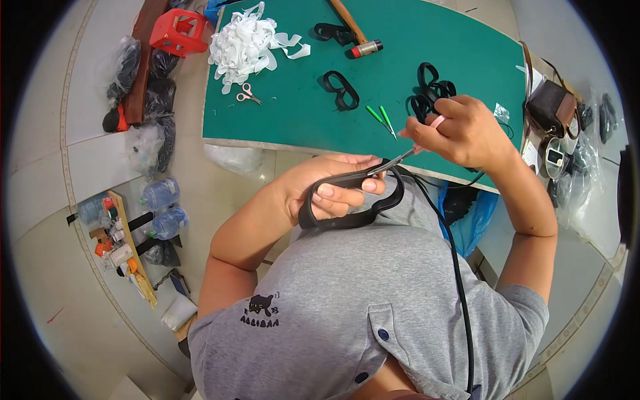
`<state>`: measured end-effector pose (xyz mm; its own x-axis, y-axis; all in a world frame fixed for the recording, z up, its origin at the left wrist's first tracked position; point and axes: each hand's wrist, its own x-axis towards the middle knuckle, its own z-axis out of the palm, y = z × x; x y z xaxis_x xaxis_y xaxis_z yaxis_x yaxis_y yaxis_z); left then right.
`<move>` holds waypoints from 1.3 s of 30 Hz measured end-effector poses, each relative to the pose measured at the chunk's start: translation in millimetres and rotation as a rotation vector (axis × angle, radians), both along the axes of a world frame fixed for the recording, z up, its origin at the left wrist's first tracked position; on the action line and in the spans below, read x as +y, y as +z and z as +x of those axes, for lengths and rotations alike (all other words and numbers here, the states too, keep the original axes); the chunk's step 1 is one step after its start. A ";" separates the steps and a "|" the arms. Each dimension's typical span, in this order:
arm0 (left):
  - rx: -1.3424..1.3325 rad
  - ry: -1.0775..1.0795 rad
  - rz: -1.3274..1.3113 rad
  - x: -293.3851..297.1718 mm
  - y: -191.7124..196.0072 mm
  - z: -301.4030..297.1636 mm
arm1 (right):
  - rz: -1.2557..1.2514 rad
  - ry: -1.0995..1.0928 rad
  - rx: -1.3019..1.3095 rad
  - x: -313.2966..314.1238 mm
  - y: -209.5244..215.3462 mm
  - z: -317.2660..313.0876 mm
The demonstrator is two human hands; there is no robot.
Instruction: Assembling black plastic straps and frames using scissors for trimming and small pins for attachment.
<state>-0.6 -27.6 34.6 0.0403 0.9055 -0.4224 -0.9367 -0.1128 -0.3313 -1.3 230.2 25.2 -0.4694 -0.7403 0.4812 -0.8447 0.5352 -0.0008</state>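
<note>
My left hand (pixel 303 180) is closed around a black goggle-shaped rubber frame (pixel 307 217), held up in front of my chest. My right hand (pixel 470 133) grips small scissors (pixel 400 159) with pink handles, one finger through a loop. The scissor blades lie at the frame's upper edge, close to my left fingertips; whether they touch it I cannot tell. Beyond my hands, a similar black frame (pixel 341 91) rests on the green table (pixel 287 120). Several more black frames (pixel 423 100) are heaped behind my right hand. Green-handled tweezers (pixel 381 118) lie between them.
On the table are a heap of white translucent strips (pixel 241 47), another pair of pink scissors (pixel 248 95) and a hammer (pixel 363 48). A brown bag (pixel 552 107) stands at the right. A black cable (pixel 455 260) hangs across my front. A red stool (pixel 180 32) is far left.
</note>
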 end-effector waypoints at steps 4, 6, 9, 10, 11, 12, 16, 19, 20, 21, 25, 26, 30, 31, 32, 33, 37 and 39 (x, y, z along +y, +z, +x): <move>-0.075 0.004 0.052 -1.6 -7.8 0.1 | 0.051 0.032 -0.024 2.3 -2.2 -3.0; -0.092 0.014 0.055 -0.7 -6.2 1.0 | 0.055 0.021 -0.032 2.4 -2.2 -1.1; -0.100 0.056 0.062 1.4 -4.2 1.2 | 0.056 -0.004 -0.024 3.4 -3.2 0.1; -0.107 0.057 0.080 1.8 -5.8 0.7 | 0.056 -0.019 -0.006 3.7 -3.7 0.4; -0.115 0.056 0.098 2.5 -6.7 0.0 | 0.055 -0.019 -0.007 4.3 -3.4 0.0; -0.115 0.056 0.097 3.6 -5.7 0.0 | 0.047 -0.007 -0.014 5.1 -2.5 -0.7; -0.089 0.058 0.118 7.2 -2.1 -0.2 | 0.022 0.017 -0.040 7.1 -1.5 -3.3; -0.085 0.050 0.106 7.9 -1.3 -0.2 | 0.011 0.016 -0.039 7.0 -1.2 -2.6; -0.091 0.051 0.096 7.4 -1.0 -0.1 | 0.011 0.016 -0.039 7.1 -0.7 -2.2; -0.090 0.051 0.095 7.2 -0.7 -0.1 | 0.022 0.006 -0.023 7.3 0.2 -1.9; -0.098 0.057 0.090 6.2 -0.3 0.7 | 0.022 -0.006 -0.012 6.0 -1.0 -1.4; -0.098 0.059 0.090 6.1 -0.3 0.7 | 0.023 -0.007 -0.012 5.8 -1.3 -0.9; -0.095 0.057 0.110 6.6 -1.0 1.1 | 0.028 -0.013 -0.001 4.1 -0.5 0.9; -0.085 0.053 0.104 5.1 -4.5 1.6 | 0.027 -0.018 -0.009 3.6 -0.1 1.2; -0.075 0.048 0.098 4.2 -6.4 1.9 | 0.027 -0.017 -0.009 3.2 -0.4 1.1; -0.075 0.048 0.098 4.4 -5.5 1.8 | 0.023 -0.014 -0.007 3.0 -1.0 0.8; -0.072 0.048 0.111 4.0 -4.8 2.2 | 0.021 -0.007 -0.017 1.6 -0.2 1.7; -0.072 0.042 0.102 3.9 -4.8 2.1 | 0.018 -0.004 -0.017 0.2 0.6 1.4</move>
<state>1.6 -23.7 29.7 0.0279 0.9452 -0.3252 -0.9054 -0.1139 -0.4089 0.0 230.4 25.8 -0.4807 -0.7468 0.4596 -0.8425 0.5387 -0.0056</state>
